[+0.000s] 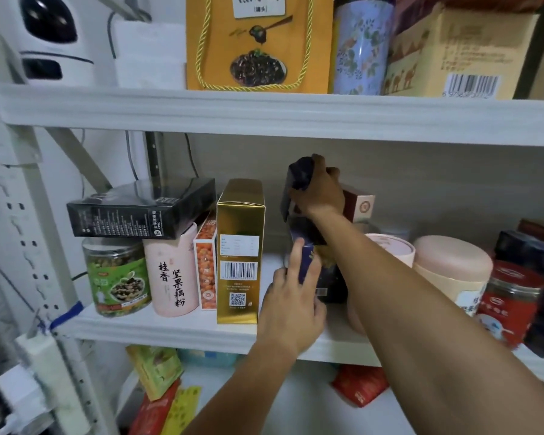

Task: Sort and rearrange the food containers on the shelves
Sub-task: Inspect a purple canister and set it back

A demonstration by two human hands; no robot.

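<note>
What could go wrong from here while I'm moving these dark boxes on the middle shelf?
1. The right hand grips the top dark box at a tilt above the blue box that the left hand holds; it might slip.
2. The gold box stands tall and narrow beside the left hand; a nudge could topple it.
3. The black box lies tilted on a jar and a pink canister; a knock might dislodge it.

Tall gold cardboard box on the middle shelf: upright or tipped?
Upright. The tall gold cardboard box stands on its small end on the white shelf, barcode face toward the camera, its edges near vertical.
</note>
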